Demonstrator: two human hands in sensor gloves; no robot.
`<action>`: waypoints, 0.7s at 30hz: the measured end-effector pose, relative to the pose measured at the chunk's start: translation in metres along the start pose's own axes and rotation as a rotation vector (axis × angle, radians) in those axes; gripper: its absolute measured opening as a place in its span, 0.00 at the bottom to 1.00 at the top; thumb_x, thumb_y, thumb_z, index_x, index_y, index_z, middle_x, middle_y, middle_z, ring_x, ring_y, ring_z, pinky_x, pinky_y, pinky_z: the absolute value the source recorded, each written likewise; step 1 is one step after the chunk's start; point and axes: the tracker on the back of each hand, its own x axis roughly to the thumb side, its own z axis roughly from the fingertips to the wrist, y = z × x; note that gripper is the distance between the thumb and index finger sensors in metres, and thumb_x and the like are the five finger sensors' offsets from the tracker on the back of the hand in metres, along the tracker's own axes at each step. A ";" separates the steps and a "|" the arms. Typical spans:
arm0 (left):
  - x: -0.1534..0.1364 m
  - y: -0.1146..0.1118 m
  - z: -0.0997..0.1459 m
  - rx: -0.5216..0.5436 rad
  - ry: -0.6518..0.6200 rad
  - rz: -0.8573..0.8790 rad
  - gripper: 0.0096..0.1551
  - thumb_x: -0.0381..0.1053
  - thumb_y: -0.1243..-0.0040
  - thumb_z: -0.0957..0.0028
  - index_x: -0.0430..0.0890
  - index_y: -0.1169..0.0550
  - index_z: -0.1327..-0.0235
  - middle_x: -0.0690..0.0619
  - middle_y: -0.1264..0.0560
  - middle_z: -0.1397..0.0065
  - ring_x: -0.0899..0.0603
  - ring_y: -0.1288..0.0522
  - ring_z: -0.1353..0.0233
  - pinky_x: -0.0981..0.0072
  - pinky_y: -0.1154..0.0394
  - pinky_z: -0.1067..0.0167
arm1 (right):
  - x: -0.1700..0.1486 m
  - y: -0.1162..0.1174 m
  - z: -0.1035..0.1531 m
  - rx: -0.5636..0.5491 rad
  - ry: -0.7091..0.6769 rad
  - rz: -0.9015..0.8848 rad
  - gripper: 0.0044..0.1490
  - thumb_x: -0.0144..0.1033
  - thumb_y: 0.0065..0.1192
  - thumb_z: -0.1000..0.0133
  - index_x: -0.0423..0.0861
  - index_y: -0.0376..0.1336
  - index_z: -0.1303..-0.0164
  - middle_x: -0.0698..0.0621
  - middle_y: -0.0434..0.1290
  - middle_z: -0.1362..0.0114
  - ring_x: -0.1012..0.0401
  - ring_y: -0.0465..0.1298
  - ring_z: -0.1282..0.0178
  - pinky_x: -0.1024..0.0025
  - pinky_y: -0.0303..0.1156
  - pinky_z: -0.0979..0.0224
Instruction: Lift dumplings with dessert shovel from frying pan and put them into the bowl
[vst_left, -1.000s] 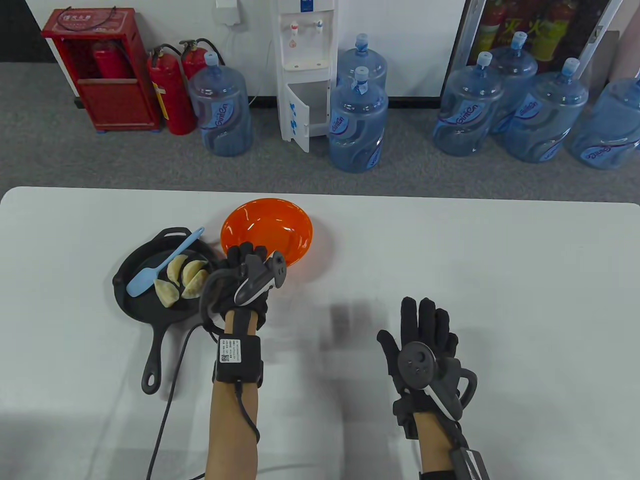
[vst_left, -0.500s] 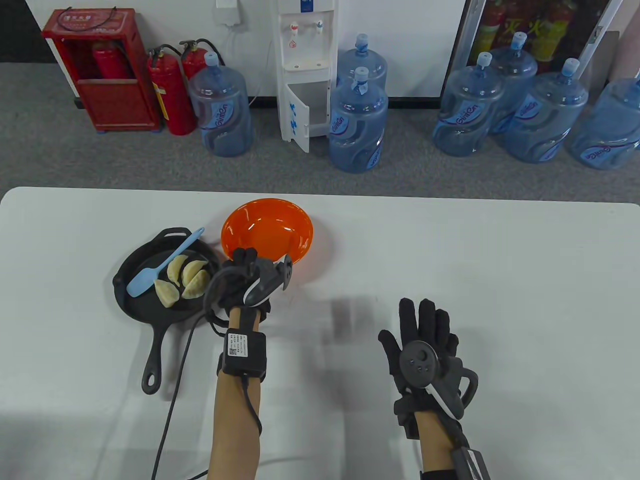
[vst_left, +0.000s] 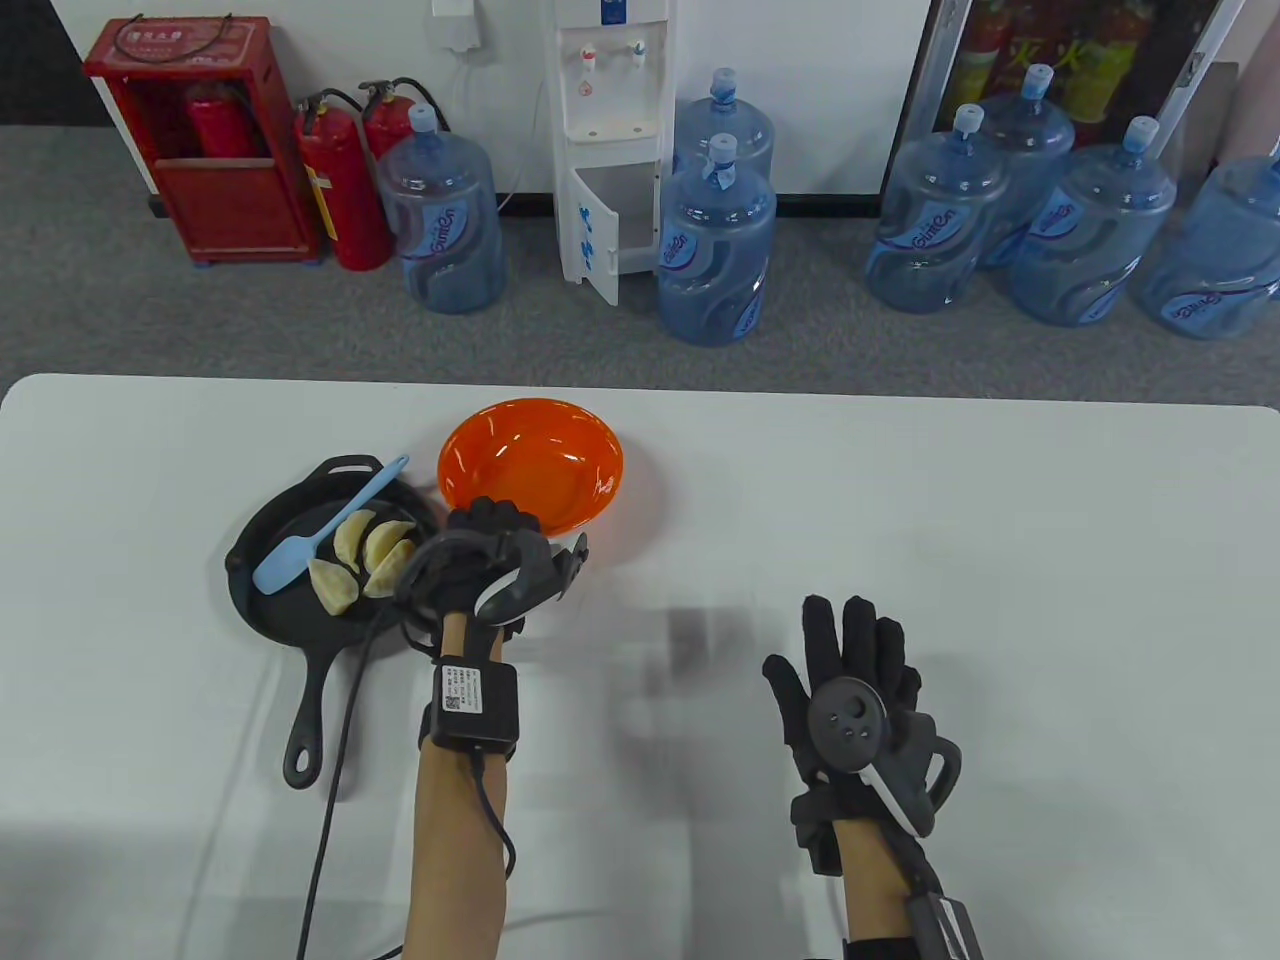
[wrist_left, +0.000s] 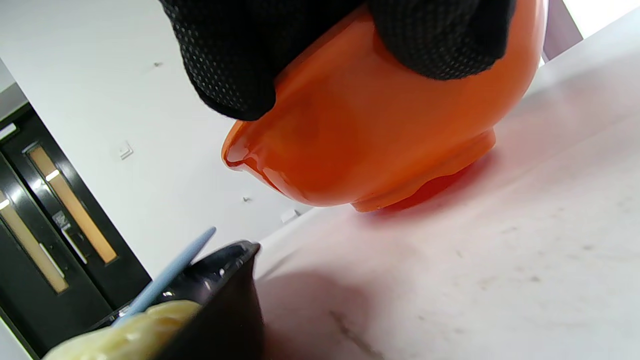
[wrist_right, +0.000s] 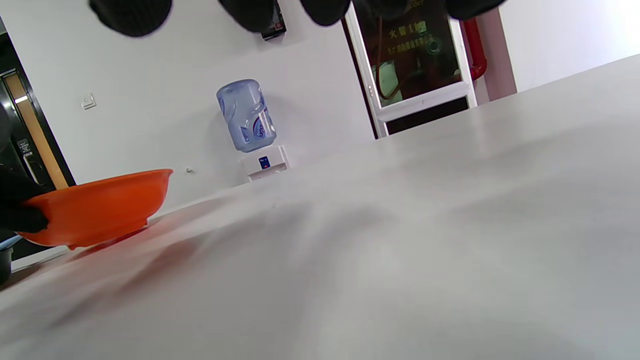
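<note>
White worktop (vst_left: 900, 480), rounded far corners, grey carpet beyond its far edge. Black cast-iron frying pan (vst_left: 262, 610) on the left part of the worktop, its long handle pointing toward the near edge. Orange bowl (vst_left: 560, 450) just right of the pan and slightly farther back, base on the worktop per left wrist view; rim near the pan rim, cannot tell if they touch. Left hand (vst_left: 490, 565) at the bowl's near rim; left wrist view shows gloved fingers (wrist_left: 235, 60) lying over the bowl's outer wall by the rim, gripping it. Right hand (vst_left: 855, 690) well apart to the right, back up over bare worktop, fingers (vst_left: 850, 630) straight and spread, holding nothing; cannot tell if the palm touches the surface. Light blue dessert shovel (vst_left: 310, 535) lies in the pan, blade on the pan floor at the left, thin handle slanting up over the far rim toward the bowl. Four pale dumplings (vst_left: 362, 560) clustered in the pan just right of the shovel blade, touching one another. Black cable trails from the left wrist across the pan handle area to the near edge.
</note>
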 end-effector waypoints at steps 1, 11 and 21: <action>-0.003 0.003 0.002 0.008 0.001 0.006 0.20 0.58 0.42 0.48 0.65 0.19 0.43 0.67 0.20 0.30 0.53 0.17 0.24 0.57 0.19 0.31 | 0.000 0.000 0.000 0.001 0.001 -0.004 0.47 0.67 0.38 0.31 0.57 0.39 0.04 0.41 0.36 0.04 0.39 0.39 0.08 0.29 0.45 0.17; -0.037 0.049 0.032 0.131 -0.015 0.056 0.20 0.58 0.42 0.47 0.64 0.19 0.42 0.65 0.20 0.30 0.52 0.17 0.25 0.56 0.19 0.31 | 0.002 0.000 0.000 0.002 -0.016 -0.005 0.48 0.67 0.38 0.31 0.55 0.39 0.04 0.41 0.37 0.04 0.39 0.39 0.08 0.28 0.44 0.18; -0.040 0.082 0.092 0.205 -0.103 -0.004 0.20 0.58 0.42 0.47 0.64 0.19 0.42 0.65 0.19 0.30 0.51 0.16 0.25 0.57 0.19 0.31 | 0.004 -0.005 0.002 -0.004 -0.039 -0.071 0.50 0.67 0.37 0.31 0.51 0.37 0.04 0.40 0.37 0.05 0.39 0.40 0.09 0.28 0.45 0.18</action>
